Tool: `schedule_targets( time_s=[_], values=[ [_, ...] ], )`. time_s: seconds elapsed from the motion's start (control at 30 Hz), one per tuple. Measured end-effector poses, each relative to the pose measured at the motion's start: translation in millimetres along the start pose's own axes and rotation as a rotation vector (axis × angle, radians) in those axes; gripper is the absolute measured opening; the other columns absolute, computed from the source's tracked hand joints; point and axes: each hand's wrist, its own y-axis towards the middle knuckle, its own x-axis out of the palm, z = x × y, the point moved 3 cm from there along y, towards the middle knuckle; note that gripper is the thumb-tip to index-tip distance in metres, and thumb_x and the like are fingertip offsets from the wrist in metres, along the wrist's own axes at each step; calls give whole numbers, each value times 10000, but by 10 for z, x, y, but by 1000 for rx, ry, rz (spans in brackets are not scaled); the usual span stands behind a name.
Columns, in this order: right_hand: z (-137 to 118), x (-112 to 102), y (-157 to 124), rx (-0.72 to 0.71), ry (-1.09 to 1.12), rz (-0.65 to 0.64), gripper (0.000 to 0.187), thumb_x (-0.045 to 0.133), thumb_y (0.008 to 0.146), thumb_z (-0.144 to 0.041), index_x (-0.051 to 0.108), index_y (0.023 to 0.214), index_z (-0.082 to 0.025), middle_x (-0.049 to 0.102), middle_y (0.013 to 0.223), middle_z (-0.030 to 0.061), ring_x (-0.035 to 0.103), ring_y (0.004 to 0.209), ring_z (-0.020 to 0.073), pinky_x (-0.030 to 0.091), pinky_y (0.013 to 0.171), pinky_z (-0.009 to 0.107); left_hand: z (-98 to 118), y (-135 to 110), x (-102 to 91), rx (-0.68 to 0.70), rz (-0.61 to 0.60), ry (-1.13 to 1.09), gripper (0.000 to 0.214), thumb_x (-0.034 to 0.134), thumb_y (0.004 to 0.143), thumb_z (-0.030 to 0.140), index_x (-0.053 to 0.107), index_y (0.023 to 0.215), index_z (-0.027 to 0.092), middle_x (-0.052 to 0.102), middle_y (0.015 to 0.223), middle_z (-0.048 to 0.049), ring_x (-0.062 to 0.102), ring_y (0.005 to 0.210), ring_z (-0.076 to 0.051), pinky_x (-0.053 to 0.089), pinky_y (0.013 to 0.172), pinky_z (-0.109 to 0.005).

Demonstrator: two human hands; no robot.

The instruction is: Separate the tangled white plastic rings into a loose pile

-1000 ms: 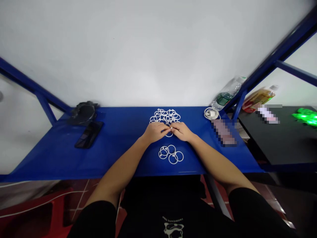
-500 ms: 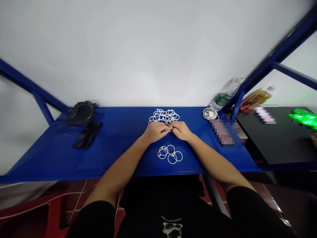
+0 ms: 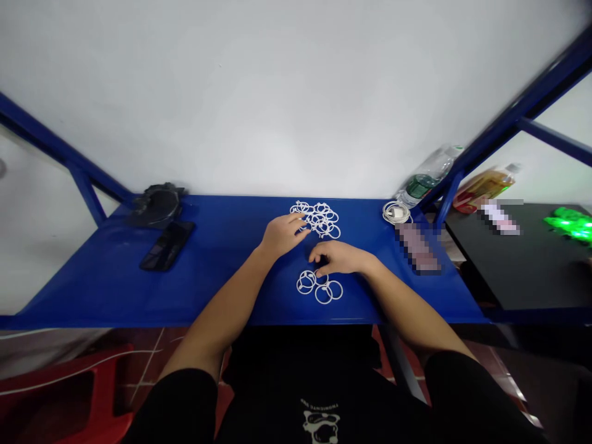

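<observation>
Holding left hand (image 3: 283,234) spread at far pile of thin white rings (image 3: 322,223), right hand (image 3: 340,256) loosely parted over nearer white rings (image 3: 324,288), unclear if touching; on blue tabletop (image 3: 222,246), by white wall (image 3: 296,92).

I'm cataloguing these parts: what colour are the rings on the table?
The rings are white, seen best in the head view.

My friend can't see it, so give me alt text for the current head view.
The left hand is at a far pile of white rings on a blue table, the right hand at a smaller near group. A phone lies left, a coiled white cable right.
</observation>
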Motion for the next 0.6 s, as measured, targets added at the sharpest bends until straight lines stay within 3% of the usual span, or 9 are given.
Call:
schedule_targets(
  time_s=[0.13, 0.3, 0.47, 0.6],
  values=[
    [111, 20, 29, 2, -71, -5, 101, 785, 833, -139, 772, 902, -211, 680, 883, 3, 609, 748, 123, 420, 688, 248, 166, -23, 33, 77, -152, -105, 188, 688, 957, 367, 776, 987, 204, 791, 1030, -61, 741, 937, -202, 559, 800, -317],
    [205, -78, 16, 61, -152, 160, 94, 708, 807, -99, 704, 798, -192, 656, 828, 1, 578, 758, 140, 380, 688, 258, 236, -95, 134, 97, -347, -205, 199, 742, 897, 423, 763, 923, 227, 765, 861, -18, 709, 786, -171, 514, 697, -280],
    [168, -182, -4, 144, -145, 396, 72, 662, 810, -133, 670, 818, -204, 670, 773, -14, 567, 687, 131, 355, 644, 249, 231, -80, 175, -43, -340, -286, 135, 667, 935, 315, 773, 952, 233, 757, 821, -11, 686, 724, -156, 498, 654, -267],
    [114, -199, -10, 118, -102, 573, 29, 657, 878, -221, 680, 874, -204, 694, 769, -2, 590, 672, 136, 377, 640, 246, 189, -42, 172, -257, -249, -535, 175, 640, 932, 248, 781, 1025, 198, 726, 699, 15, 590, 538, -107, 445, 527, -229]
  ],
)
